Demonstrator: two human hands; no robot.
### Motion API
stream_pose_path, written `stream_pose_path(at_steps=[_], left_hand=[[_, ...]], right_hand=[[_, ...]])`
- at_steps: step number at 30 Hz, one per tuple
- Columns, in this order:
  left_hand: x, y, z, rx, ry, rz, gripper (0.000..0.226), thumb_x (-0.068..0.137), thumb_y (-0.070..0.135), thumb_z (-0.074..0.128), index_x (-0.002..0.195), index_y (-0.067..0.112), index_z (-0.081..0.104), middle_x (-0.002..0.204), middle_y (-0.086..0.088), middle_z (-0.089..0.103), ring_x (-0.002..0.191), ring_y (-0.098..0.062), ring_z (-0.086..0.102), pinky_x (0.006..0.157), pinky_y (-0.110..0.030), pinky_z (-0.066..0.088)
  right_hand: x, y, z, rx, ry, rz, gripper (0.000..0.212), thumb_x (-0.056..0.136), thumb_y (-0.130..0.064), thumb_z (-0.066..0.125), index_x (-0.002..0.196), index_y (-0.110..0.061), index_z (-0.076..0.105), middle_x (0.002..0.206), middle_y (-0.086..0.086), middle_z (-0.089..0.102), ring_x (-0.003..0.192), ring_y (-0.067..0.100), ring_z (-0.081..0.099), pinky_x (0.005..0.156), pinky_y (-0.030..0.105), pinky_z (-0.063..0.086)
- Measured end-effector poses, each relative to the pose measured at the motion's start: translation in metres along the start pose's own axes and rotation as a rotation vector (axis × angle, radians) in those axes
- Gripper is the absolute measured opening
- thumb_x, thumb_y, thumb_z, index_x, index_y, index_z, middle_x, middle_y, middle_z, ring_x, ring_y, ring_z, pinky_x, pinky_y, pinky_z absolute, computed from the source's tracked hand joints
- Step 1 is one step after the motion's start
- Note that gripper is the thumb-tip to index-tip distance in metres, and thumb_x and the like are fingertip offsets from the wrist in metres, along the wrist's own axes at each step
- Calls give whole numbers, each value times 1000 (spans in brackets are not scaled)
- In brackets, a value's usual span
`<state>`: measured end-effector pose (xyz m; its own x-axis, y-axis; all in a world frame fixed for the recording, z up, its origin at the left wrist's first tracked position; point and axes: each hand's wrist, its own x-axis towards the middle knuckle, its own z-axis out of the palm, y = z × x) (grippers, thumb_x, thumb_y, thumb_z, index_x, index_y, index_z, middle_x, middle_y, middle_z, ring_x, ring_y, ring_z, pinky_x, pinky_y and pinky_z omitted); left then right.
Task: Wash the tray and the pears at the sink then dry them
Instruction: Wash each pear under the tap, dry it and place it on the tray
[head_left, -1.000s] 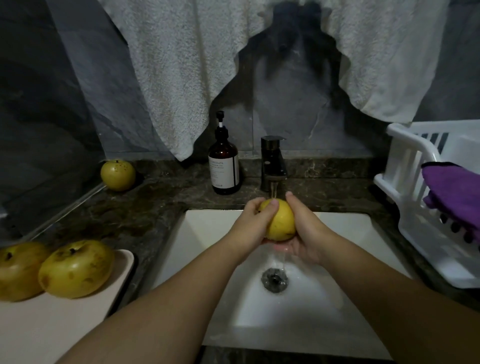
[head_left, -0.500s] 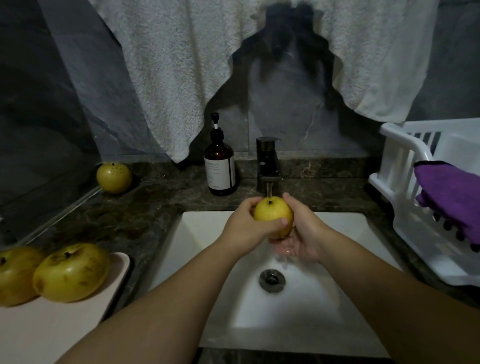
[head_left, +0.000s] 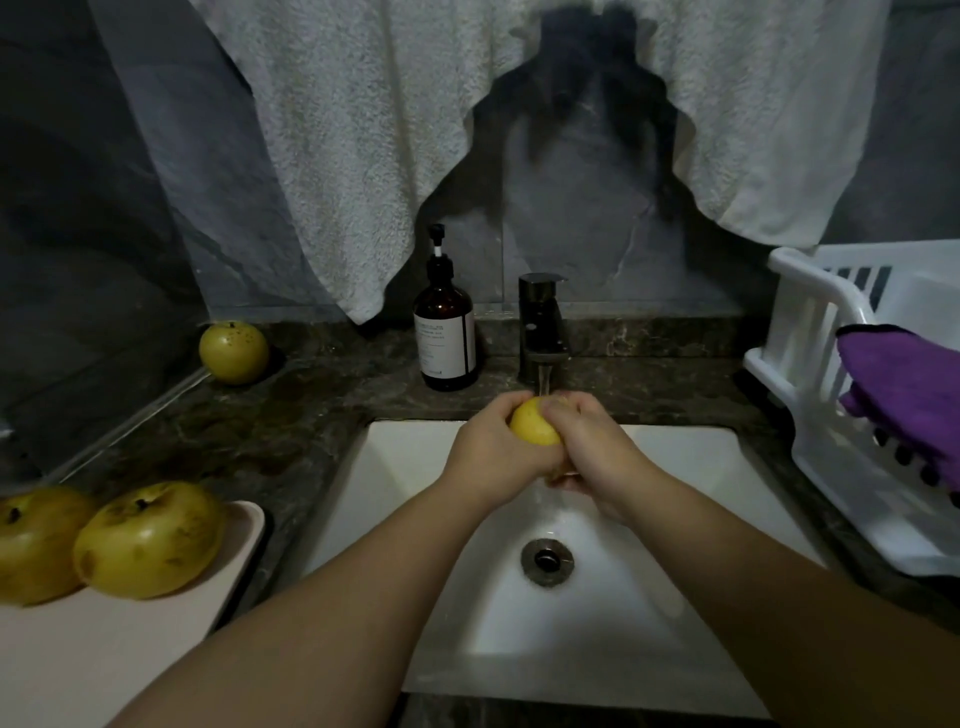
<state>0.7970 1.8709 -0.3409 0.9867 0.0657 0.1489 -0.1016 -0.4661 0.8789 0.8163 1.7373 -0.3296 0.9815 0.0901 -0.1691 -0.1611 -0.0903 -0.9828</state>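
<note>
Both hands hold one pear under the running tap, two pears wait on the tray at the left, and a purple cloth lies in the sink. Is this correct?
Not quite: the head view shows the purple cloth draped in the white rack at the right, not in the sink. The rest stands: left hand and right hand hold one pear; two pears wait on the tray.

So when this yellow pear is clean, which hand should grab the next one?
Probably the left hand. The two unwashed yellow pears sit on the pale tray on the left side. The right hand would have to cross over.
</note>
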Motion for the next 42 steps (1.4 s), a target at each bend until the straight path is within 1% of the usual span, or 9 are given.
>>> stream_pose_path(at_steps=[7, 12, 15, 19, 23, 26, 31, 37, 42], left_hand=[[-3, 1, 4, 14, -19, -37, 70, 59, 41, 91, 121, 44, 58, 106, 21, 66, 95, 4, 63, 74, -17, 49], [-1, 3, 6, 5, 8, -63, 79, 43, 52, 80, 117, 40, 57, 103, 18, 67, 94, 2, 64, 77, -23, 55], [-3, 3, 0, -193, 9, -186, 85, 48, 48, 87, 125, 36, 51, 117, 6, 64, 103, -14, 68, 90, -41, 62], [-6, 11, -7, -652, -132, -437, 53, 88, 42, 78, 132, 28, 54, 126, -13, 67, 102, -30, 74, 77, -41, 66], [-7, 16, -10, -1009, -290, -628, 57, 103, 53, 50, 129, 4, 65, 115, -25, 74, 91, -37, 77, 68, -43, 66], [-3, 12, -10, -945, -294, -665, 62, 104, 59, 43, 125, 7, 68, 101, -20, 78, 83, -33, 78, 63, -39, 64], [-3, 11, -6, -1026, -283, -701, 58, 108, 51, 41, 119, 0, 67, 107, -25, 76, 84, -35, 78, 64, -44, 66], [-5, 13, -7, -1077, -312, -714, 51, 106, 38, 44, 118, -7, 65, 113, -33, 71, 88, -47, 75, 81, -48, 65], [-5, 13, -6, -1070, -263, -691, 46, 105, 32, 42, 125, -3, 64, 117, -32, 71, 100, -46, 74, 86, -51, 63]], right_hand=[[2, 2, 2, -86, 39, 0, 25, 102, -47, 49, 122, -33, 50, 110, 8, 61, 95, 29, 65, 77, 49, 61], [2, 1, 3, -197, 38, -77, 38, 94, -45, 61, 129, -35, 48, 105, 0, 60, 90, 19, 63, 64, 33, 55], [-1, -2, -4, -144, -61, -110, 48, 98, -48, 57, 143, -39, 44, 119, -4, 60, 96, 12, 61, 65, 27, 47], [-3, -7, -16, -42, -52, -74, 45, 103, -54, 45, 145, -39, 45, 132, -1, 58, 112, 22, 59, 83, 39, 49], [-5, 1, -14, -122, -205, -137, 80, 90, -38, 75, 155, -38, 28, 129, -6, 57, 111, 17, 62, 89, 35, 56], [0, 1, -12, -277, -52, -226, 98, 76, -35, 88, 154, -36, 27, 122, -10, 54, 102, 6, 59, 71, 20, 50], [3, 4, -16, -497, -66, -299, 84, 75, -41, 86, 147, -36, 43, 125, -7, 56, 107, 11, 60, 75, 23, 50], [7, 1, -13, -71, -108, -120, 30, 102, -32, 57, 131, -39, 61, 124, 3, 68, 109, 21, 67, 83, 39, 59], [8, 4, -6, 91, -128, -71, 37, 98, -19, 57, 131, -37, 64, 119, 4, 69, 106, 24, 69, 72, 35, 59]])
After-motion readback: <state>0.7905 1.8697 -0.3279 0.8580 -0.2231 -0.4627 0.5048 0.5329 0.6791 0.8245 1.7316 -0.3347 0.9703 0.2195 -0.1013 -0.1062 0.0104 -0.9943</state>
